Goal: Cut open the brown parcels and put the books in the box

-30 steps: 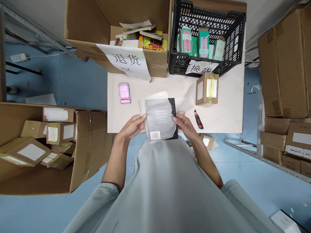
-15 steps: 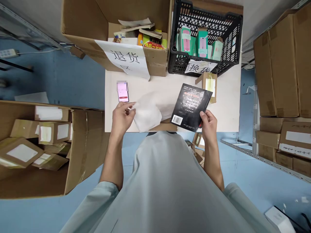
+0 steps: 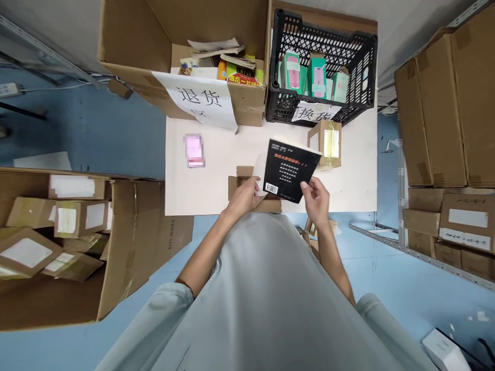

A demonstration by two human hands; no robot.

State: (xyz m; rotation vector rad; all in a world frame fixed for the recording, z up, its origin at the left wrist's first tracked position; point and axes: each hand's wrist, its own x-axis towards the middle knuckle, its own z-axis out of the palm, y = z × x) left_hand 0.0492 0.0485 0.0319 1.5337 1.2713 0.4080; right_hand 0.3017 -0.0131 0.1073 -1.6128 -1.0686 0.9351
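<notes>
Currently, right hand point(image 3: 317, 200): grip closed on black book point(image 3: 291, 171)
Left hand point(image 3: 244, 197): grip pinching white wrapper point(image 3: 260, 166)
Bench point(image 3: 209, 191): small open carton point(image 3: 266, 206)

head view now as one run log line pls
left hand: holding white wrapping | right hand: holding black book, barcode showing | table: open carton, taped carton

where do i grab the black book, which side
The black book is probably best pinched by its right edge near the lower corner, from the right, as the right hand does: it's thin, and that edge lies away from the white wrap.
</notes>
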